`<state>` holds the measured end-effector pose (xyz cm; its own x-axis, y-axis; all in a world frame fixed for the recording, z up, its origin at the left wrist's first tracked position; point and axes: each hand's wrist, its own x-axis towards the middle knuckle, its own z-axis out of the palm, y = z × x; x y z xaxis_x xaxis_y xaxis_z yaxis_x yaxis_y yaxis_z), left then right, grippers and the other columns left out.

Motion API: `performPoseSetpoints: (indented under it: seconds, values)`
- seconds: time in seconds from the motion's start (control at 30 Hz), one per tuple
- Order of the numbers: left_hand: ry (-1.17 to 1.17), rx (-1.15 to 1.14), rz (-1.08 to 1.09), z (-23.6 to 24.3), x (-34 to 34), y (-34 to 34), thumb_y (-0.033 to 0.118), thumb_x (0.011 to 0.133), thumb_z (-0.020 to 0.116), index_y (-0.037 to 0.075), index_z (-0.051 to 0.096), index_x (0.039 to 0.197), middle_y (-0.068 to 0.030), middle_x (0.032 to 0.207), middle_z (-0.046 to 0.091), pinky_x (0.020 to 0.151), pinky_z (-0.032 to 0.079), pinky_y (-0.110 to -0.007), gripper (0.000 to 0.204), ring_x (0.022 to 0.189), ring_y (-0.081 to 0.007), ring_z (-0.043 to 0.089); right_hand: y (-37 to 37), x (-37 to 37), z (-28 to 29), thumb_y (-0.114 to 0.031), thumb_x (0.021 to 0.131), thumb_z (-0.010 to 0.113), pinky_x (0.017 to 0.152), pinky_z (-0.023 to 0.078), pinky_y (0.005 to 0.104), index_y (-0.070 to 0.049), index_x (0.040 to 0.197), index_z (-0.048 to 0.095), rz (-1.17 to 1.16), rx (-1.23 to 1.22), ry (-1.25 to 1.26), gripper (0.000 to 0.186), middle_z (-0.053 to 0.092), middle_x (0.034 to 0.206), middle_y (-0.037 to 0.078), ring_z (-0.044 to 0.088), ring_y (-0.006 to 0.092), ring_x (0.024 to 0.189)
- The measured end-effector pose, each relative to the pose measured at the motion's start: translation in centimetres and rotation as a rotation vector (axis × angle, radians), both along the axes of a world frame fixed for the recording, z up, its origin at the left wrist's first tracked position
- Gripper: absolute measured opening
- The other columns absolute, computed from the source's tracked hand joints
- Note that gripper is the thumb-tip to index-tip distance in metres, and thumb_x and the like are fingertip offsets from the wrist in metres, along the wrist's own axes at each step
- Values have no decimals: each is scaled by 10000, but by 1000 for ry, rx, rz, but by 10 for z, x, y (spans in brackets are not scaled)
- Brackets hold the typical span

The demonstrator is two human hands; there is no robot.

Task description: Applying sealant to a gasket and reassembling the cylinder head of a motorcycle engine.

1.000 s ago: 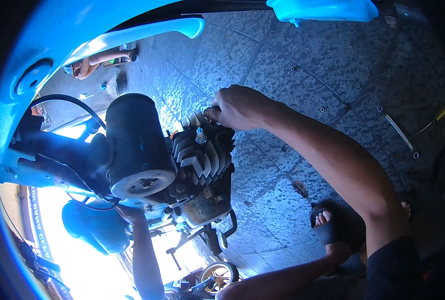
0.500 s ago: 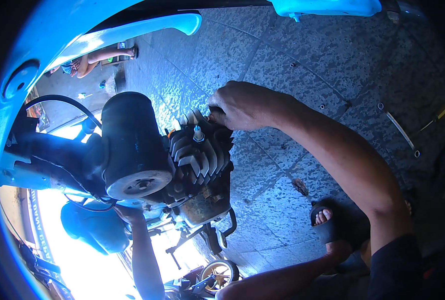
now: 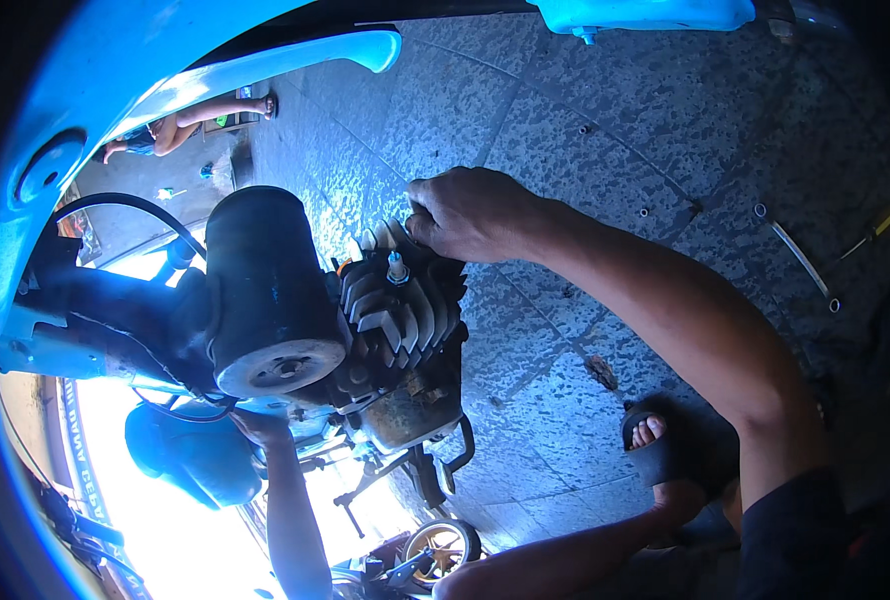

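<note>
In front of me is a motorcycle engine with a finned cylinder (image 3: 395,315). A spark plug (image 3: 397,268) with a white body stands up among the fins. My right hand (image 3: 470,215) is at the cylinder's far right end, its fingers curled and closed. Whatever they grip there, if anything, is hidden behind the hand. My left hand (image 3: 263,428) reaches up from below, behind the engine and beside a blue body panel (image 3: 195,450). Its fingers are out of sight behind the parts. A dark cylindrical canister (image 3: 265,280) sits left of the fins.
Blue bodywork (image 3: 355,48) arches over the top left. On the tiled floor (image 3: 555,330) to the right lie a ring wrench (image 3: 797,258), a yellow-handled screwdriver (image 3: 880,225) and small nuts (image 3: 645,212). A sandaled foot (image 3: 650,435) rests lower right. Another person's leg (image 3: 220,108) shows far left.
My right hand has turned slightly at the cylinder's end, and its knuckles have shifted a little. My left hand stays about where it was. The other person in the background has moved an arm.
</note>
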<state>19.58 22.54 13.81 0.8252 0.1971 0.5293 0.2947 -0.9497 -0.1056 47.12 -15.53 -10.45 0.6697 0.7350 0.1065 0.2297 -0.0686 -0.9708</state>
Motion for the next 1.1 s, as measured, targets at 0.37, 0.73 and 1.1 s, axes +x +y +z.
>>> performPoseSetpoints:
  seconds: [0.37, 0.73, 1.1]
  values:
    - [166, 665, -58, -2, 4, -15, 479, 1040, 247, 28, 461, 1192, -149, 1088, 561, 825, 538, -368, 522, 972, -237, 605, -1, -5, -11, -331, 983, 482, 696, 536, 493, 17, 881, 655, -70, 72, -180, 402, 662, 722, 219, 679, 352, 668]
    - [43, 99, -58, 8, -7, 12, 428, 1050, 251, 28, 461, 1196, -161, 1117, 553, 832, 535, -378, 475, 991, -235, 602, -7, 11, 12, -302, 994, 425, 712, 523, 491, 7, 819, 653, 195, -171, -28, 422, 660, 733, 205, 673, 340, 690]
    - [97, 584, -186, 0, 14, -29, 200, 978, 517, 12, 508, 1085, -147, 937, 561, 750, 519, -390, 217, 828, -285, 604, -9, 14, 3, -289, 982, 433, 736, 519, 491, 20, 877, 651, 201, -77, -46, 393, 659, 790, 214, 667, 337, 724]
